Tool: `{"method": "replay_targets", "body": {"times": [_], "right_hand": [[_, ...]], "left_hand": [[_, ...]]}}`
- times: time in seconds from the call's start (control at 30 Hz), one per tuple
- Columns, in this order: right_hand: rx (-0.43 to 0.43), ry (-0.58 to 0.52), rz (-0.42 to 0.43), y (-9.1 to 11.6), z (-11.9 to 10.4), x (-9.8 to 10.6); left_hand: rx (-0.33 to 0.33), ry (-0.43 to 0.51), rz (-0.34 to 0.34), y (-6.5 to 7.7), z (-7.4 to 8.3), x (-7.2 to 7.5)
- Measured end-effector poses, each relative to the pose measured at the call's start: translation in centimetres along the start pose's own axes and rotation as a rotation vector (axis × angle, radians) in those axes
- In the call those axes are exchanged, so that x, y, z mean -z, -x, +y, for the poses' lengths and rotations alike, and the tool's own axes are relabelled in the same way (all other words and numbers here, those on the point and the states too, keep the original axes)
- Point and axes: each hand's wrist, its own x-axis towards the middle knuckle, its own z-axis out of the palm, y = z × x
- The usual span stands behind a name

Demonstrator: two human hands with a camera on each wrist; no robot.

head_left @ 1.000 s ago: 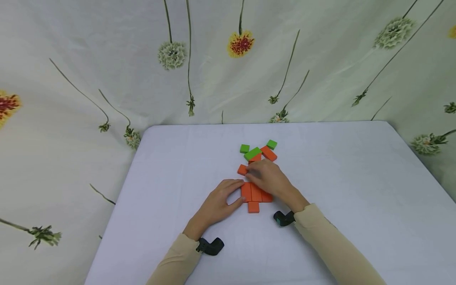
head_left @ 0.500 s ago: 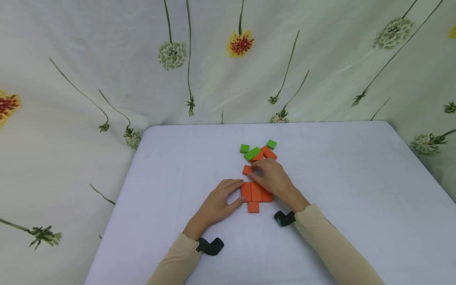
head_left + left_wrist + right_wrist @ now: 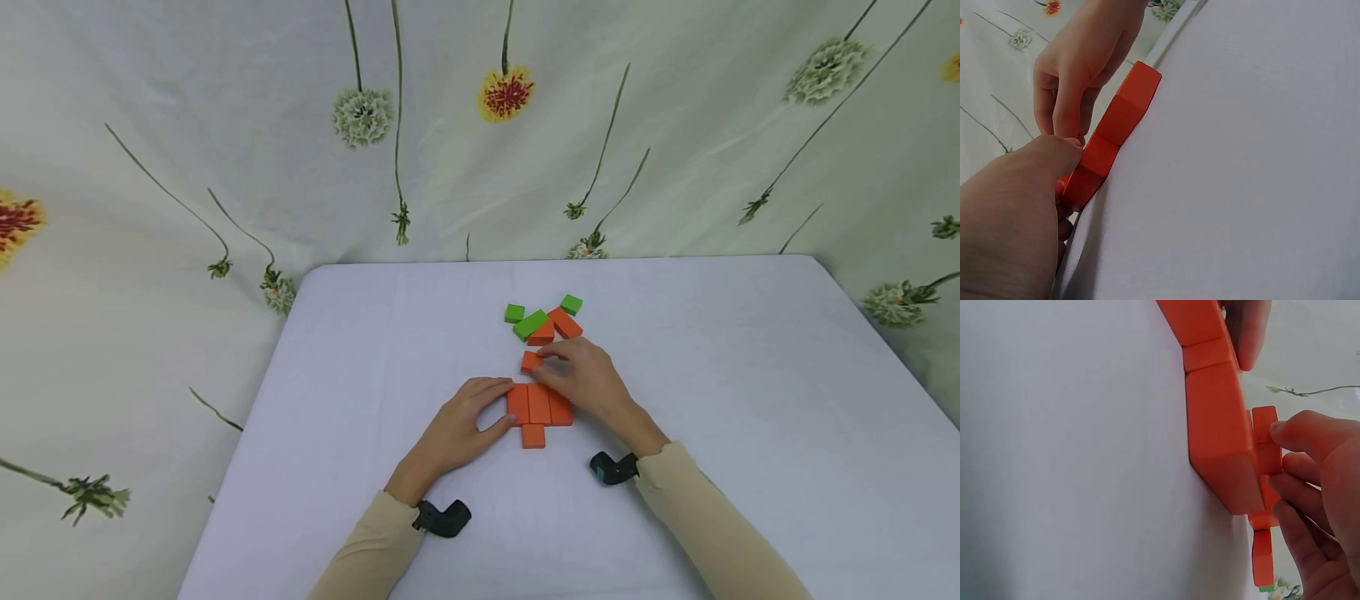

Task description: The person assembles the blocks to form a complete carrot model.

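My right hand (image 3: 585, 379) pinches a small orange cube (image 3: 530, 362) between thumb and fingers, just beyond a row of orange blocks (image 3: 539, 405). In the right wrist view, its thumb lies against this small orange block (image 3: 1266, 440). My left hand (image 3: 457, 429) holds the row's left block (image 3: 517, 403), fingertips at the far corner and thumb at the near one. Left of the row, its thumb (image 3: 1060, 153) touches the orange block's edge in the left wrist view. Another orange cube (image 3: 533, 437) sits against the row's near side.
Behind the right hand lie a green block (image 3: 532, 325), two orange blocks, one of them a slanted oblong (image 3: 566, 322), and two green cubes, left (image 3: 514, 313) and right (image 3: 572, 304). Flowered cloth (image 3: 450, 167) hangs behind the white table (image 3: 360, 350).
My right hand has slid the small orange cube to the right, toward the middle above the row. One orange block behind it shifted slightly right. My left hand has stayed in place.
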Motion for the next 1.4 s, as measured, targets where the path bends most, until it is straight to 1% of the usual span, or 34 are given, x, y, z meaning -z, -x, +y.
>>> {"method": "replay_targets", "body": {"times": [0.17,0.4,0.73,1.0,1.1,1.27,1.4], "right_hand": [[0.023,-0.028,0.021,1.1,0.2,0.6],[0.097,-0.036,0.03,2.6,0.6,1.2],[0.146,-0.115,-0.01,4.9,1.6,1.7],[0.221,-0.156,-0.046,6.5,2.3,1.8],[0.257,-0.164,-0.064,6.9,2.6,1.7],[0.345,-0.166,-0.067,7.2,3.0,1.4],[0.369,-0.133,-0.08,7.2,3.1,1.4]], "left_hand": [[0.007,0.001,0.0,0.0,0.0,-0.1],[0.005,0.0,0.003,0.0,-0.1,-0.2],[0.006,0.007,0.012,0.0,-0.1,-0.1],[0.012,0.005,0.005,0.0,-0.1,-0.1],[0.012,0.005,0.002,0.0,0.0,-0.1],[0.016,0.0,-0.005,0.0,0.1,0.0],[0.013,0.003,-0.002,0.0,0.1,-0.1]]}}
